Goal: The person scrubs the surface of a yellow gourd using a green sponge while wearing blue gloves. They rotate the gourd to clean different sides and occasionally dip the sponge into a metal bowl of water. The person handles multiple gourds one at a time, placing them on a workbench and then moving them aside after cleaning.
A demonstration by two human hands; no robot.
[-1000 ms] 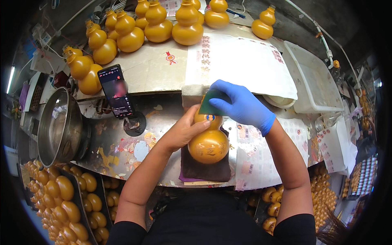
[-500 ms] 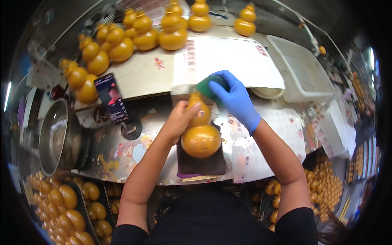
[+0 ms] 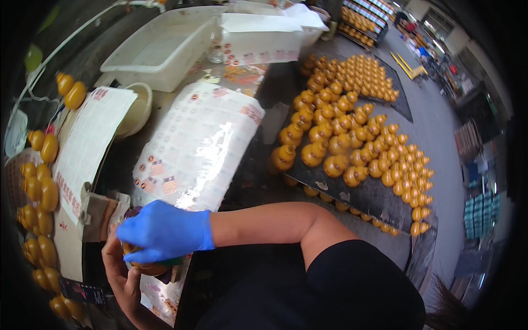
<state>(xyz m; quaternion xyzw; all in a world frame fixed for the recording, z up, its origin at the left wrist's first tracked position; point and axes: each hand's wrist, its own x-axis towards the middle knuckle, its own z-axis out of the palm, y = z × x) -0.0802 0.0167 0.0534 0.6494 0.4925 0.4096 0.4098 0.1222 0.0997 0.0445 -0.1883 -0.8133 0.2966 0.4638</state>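
The bare left hand [image 3: 115, 268] is curling its fingers and thumb round a glossy, amber-yellow, double-bulbed gourd [image 3: 152, 269], which is now lying mostly hidden under the right hand [image 3: 165, 231] in its thin blue glove. Those gloved fingers are bending over it, no longer hovering beside its neck, so contact work seems to be resuming. Whether they are pinching the flat green pad [image 3: 174, 262], I cannot tell. Rightward, the turned view is showing more racked amber gourds [image 3: 339, 144].
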